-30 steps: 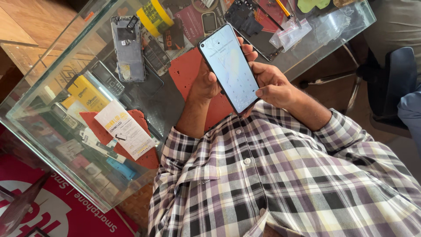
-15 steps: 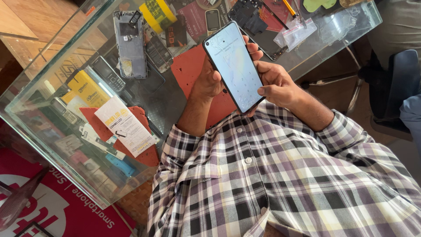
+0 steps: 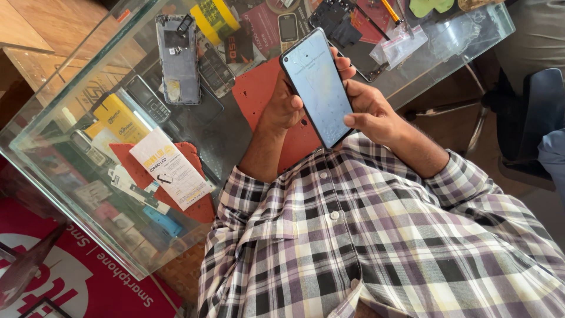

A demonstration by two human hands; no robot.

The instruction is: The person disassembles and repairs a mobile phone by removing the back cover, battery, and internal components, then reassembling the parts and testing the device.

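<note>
Both of my hands hold a smartphone [image 3: 318, 88] with a cracked, dark-rimmed screen, tilted up over a glass counter [image 3: 70, 118]. My left hand [image 3: 283, 109] grips its left edge from behind. Cupping the right edge, my right hand [image 3: 369, 112] has its thumb lying against the lower right side of the screen. A red mat [image 3: 258, 94] lies on the glass right under the phone. My checked shirt fills the lower part of the view.
On or under the glass lie an opened phone frame [image 3: 176, 59], a small keypad phone [image 3: 147, 99], a yellow box [image 3: 120, 118], a white printed packet [image 3: 170, 168] and a clear plastic bag [image 3: 403, 44]. A dark chair [image 3: 535, 112] stands at the right.
The phone has drifted slightly to the right in the view. Both hands keep the same hold on it.
</note>
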